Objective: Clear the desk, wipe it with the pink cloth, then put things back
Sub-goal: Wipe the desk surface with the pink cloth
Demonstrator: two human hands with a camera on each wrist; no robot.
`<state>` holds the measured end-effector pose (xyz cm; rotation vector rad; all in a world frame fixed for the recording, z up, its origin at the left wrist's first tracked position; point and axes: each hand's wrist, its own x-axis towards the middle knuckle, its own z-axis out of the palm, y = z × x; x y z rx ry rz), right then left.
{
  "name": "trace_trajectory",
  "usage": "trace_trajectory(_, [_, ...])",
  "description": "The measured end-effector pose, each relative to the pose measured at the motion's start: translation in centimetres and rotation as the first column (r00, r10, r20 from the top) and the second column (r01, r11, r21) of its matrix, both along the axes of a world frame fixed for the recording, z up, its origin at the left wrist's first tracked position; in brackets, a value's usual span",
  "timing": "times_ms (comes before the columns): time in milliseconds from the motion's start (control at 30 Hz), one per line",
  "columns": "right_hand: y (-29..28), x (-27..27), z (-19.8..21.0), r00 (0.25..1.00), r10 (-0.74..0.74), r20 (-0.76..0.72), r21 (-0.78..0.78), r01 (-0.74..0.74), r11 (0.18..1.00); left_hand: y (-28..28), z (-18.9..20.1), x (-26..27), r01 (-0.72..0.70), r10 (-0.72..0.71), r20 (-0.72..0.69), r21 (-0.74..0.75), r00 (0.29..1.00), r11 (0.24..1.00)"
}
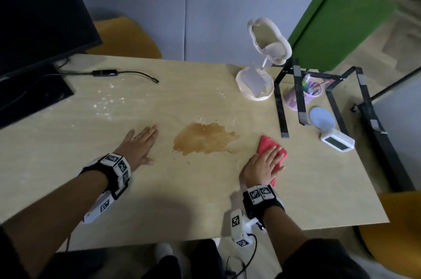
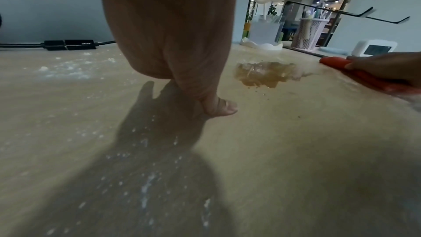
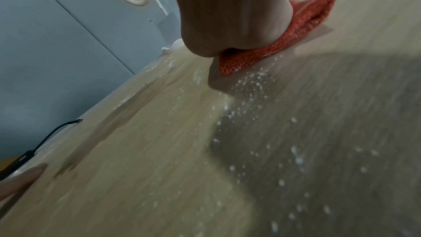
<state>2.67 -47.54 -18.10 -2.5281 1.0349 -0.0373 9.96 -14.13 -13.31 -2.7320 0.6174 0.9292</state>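
A folded pink cloth [image 1: 266, 145] lies on the light wooden desk [image 1: 91, 142], just right of a brown spill [image 1: 205, 139]. My right hand [image 1: 266, 162] lies flat on the cloth with straight fingers, pressing it down; the right wrist view shows the cloth [image 3: 303, 24] under the palm. My left hand [image 1: 139, 144] rests flat on the bare desk left of the spill, fingers straight, holding nothing. In the left wrist view the spill [image 2: 264, 74] sits ahead, with the cloth [image 2: 364, 77] and the right hand [image 2: 387, 68] at the right edge.
White crumbs [image 1: 107, 101] are scattered over the desk. A black monitor [image 1: 34, 28] and a cable adapter [image 1: 104, 72] stand at the back left. At the back right are a white mirror stand [image 1: 262, 60], a black laptop stand [image 1: 296, 96], a pink pen cup [image 1: 307, 94] and a white clock [image 1: 337, 141].
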Motion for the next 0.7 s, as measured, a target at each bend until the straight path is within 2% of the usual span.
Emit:
trace_trajectory(167, [0.5,0.5,-0.2,1.0,-0.008,0.007,-0.02,0.008,1.0,0.5,-0.5,0.2,-0.019,0.019,-0.012,-0.055,1.0,0.998])
trace_trajectory(333, [3.3,3.2,0.0,0.995,0.075,0.064,0.023,-0.076,0.997,0.0,-1.0,0.0,-0.079,0.077,-0.027,-0.113,0.997,0.99])
trace_trajectory(567, [5.3,6.3,0.0,0.993,0.113,0.046,0.016,-0.114,0.993,-0.1,-0.8,-0.1,-0.103,0.101,-0.02,-0.136,0.995,0.985])
trace_trajectory(700, [6.1,8.1,0.3,0.975,0.217,0.042,0.019,-0.218,0.976,-0.1,-1.0,-0.1,-0.101,0.103,0.004,-0.141,0.995,0.985])
